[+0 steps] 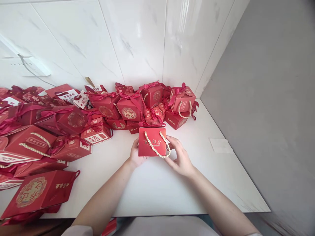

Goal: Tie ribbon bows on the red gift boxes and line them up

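Near the middle of the head view, a small red gift box with gold lettering and a twisted cream rope handle is held between both hands above the white table. My left hand grips its left side, fingers partly hidden behind and below the box. At the right side, my right hand has its thumb and fingers curved around the box's edge, close to the rope handle. A dark red ribbon shows along the top of the box. Just beyond it stands a red box with a round gold emblem.
Several red boxes with ribbons are piled along the tiled wall and down the left side, including a large one at the front left. A white square lies on the white table. A grey wall borders the right.
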A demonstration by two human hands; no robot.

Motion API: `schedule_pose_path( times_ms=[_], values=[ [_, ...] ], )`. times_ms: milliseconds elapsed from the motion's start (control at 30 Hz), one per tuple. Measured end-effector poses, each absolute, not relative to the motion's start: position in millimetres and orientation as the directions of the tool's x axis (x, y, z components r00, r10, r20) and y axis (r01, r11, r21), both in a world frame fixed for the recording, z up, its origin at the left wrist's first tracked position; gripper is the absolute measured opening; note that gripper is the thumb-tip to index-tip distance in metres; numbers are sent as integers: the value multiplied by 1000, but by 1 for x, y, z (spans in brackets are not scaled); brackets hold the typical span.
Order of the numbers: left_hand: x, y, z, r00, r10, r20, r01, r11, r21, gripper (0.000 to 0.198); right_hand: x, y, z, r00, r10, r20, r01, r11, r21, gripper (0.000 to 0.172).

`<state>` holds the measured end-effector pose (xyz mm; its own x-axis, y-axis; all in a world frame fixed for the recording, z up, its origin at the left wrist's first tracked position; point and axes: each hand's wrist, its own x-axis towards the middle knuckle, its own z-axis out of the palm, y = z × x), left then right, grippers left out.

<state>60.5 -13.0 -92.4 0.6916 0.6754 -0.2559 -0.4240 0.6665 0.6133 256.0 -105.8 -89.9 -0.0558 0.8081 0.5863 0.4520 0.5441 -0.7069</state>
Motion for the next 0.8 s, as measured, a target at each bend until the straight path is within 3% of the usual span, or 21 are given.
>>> schedule_pose_path(
  times_ms=[300,800],
  values=[
    [58,-8,-104,713,653,-256,-393,675,625,43,257,-109,-85,28,833,553,484,472,-736,68],
    [57,-7,-97,632,694,-344,-407,676,615,44,257,-108,-82,-10,839,544,500,476,-724,62]
  ],
)
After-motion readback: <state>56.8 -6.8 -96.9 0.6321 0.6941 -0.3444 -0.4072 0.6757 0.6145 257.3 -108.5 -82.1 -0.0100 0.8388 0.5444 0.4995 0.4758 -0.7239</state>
